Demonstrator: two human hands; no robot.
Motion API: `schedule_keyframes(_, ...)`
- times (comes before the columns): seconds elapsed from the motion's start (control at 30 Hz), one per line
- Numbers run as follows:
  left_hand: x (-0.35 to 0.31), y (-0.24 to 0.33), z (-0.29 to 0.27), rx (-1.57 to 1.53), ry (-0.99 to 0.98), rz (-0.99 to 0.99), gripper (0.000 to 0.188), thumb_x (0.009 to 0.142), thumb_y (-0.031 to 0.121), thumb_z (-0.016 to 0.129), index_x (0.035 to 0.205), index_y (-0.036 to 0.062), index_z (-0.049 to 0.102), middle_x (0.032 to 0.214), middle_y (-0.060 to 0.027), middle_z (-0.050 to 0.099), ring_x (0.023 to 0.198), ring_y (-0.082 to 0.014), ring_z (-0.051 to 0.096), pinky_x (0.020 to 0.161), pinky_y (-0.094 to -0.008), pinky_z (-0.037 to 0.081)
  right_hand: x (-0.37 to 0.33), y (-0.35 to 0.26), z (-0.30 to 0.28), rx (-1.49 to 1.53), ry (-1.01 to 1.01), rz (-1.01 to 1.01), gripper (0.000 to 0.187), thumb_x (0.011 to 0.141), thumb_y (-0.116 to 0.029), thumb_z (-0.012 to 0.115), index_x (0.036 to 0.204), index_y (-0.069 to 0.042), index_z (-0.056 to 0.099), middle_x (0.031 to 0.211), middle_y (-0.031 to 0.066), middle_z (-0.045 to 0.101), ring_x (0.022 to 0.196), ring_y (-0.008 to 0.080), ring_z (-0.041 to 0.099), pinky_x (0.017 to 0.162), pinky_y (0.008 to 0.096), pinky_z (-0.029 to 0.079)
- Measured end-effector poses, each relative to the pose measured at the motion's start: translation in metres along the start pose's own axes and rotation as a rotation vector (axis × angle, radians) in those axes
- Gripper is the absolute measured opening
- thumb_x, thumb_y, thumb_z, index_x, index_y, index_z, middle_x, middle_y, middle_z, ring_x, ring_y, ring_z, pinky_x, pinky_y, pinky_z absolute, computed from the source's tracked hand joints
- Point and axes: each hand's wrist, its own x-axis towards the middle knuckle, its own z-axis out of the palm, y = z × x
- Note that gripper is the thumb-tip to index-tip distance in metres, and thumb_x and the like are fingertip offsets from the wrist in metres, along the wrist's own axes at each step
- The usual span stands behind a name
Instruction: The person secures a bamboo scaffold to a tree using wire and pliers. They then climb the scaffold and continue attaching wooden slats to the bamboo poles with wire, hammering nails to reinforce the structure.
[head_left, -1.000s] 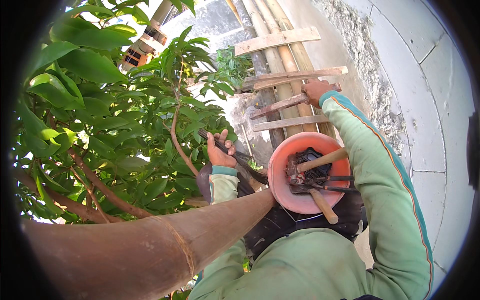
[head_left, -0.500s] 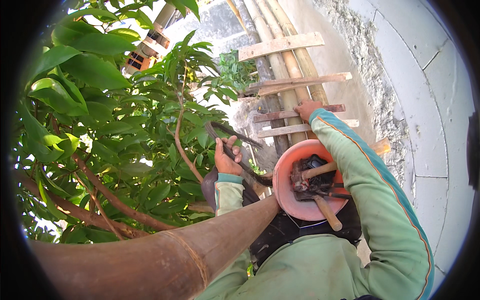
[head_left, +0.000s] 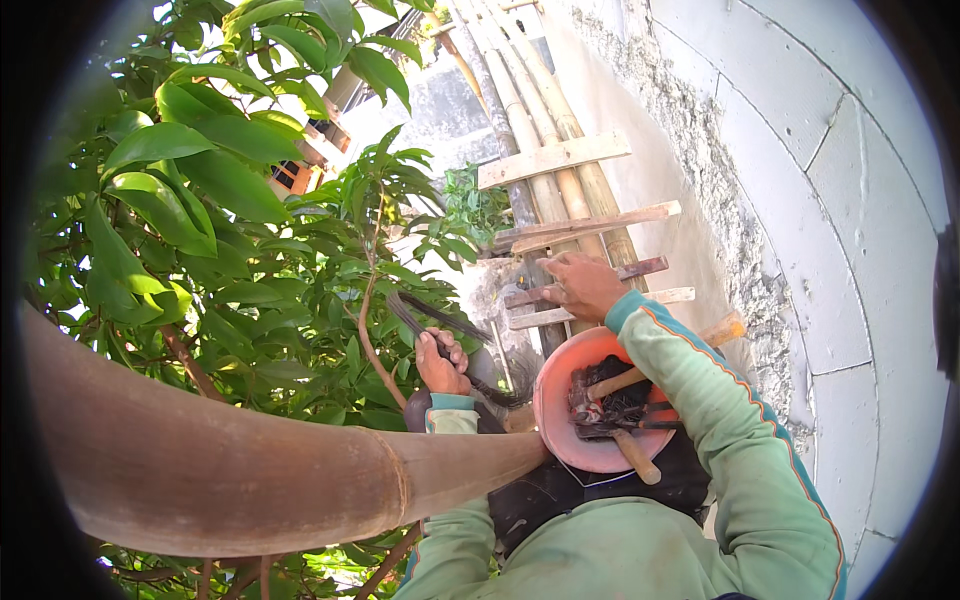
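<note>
My left hand is closed around a bundle of thin black fibre strands, whose loose ends trail out on both sides of the fist. Farther right, my right hand lies palm down over a short reddish-brown wooden slat across the bamboo poles. Its fingers point left, partly stretched, and nothing shows in them. Just below that hand hangs an orange-pink bucket in front of my body. In it are a hammer with a wooden handle, another wooden-handled tool and dark material.
A thick bamboo pole crosses from the left edge to the bucket. Leafy branches crowd the left side. More wooden slats span the poles ahead. A pale block wall with rough mortar rises on the right.
My right hand has shifted left and nearer along the slats, its fingers now pointing left. My left hand still grips the strands. The view has turned, so the thick pole lies flatter.
</note>
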Motion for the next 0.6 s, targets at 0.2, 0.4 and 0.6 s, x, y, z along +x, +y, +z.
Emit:
schedule_keyframes(0.2,-0.016,0.074,0.038,0.119,0.008,0.273,0.023,0.109,0.034,0.052,0.103,0.012,0.05,0.076,-0.0006,0.052,0.05,-0.0079,0.043,0.04,-0.0233,0.032,-0.085,-0.017,-0.046,0.096,0.185,-0.145,0.049,0.092,-0.034,0.07,0.134,-0.011,0.061,0.126,0.0135,0.064,0.12,0.0351,0.059,0.1,0.0488,0.048)
schedule_keyframes(0.4,-0.016,0.172,0.053,0.348,-0.042,0.492,0.022,0.109,0.033,0.051,0.107,0.0118,0.051,0.074,0.0011,0.05,0.05,-0.0065,0.042,0.039,-0.0216,0.031,-0.146,-0.01,-0.098,0.097,-0.043,-0.155,0.048,0.091,-0.031,0.072,0.133,-0.01,0.062,0.12,0.0156,0.066,0.112,0.0373,0.063,0.094,0.0474,0.051)
schedule_keyframes(0.6,0.008,0.267,-0.067,0.435,-0.155,0.302,0.02,0.109,0.033,0.054,0.11,0.0122,0.054,0.083,0.0001,0.057,0.061,-0.0074,0.051,0.05,-0.0214,0.041,-0.186,-0.007,-0.12,0.262,0.083,-0.028,0.044,0.091,-0.025,0.072,0.131,-0.009,0.064,0.115,0.0175,0.068,0.108,0.0379,0.064,0.092,0.0465,0.051)
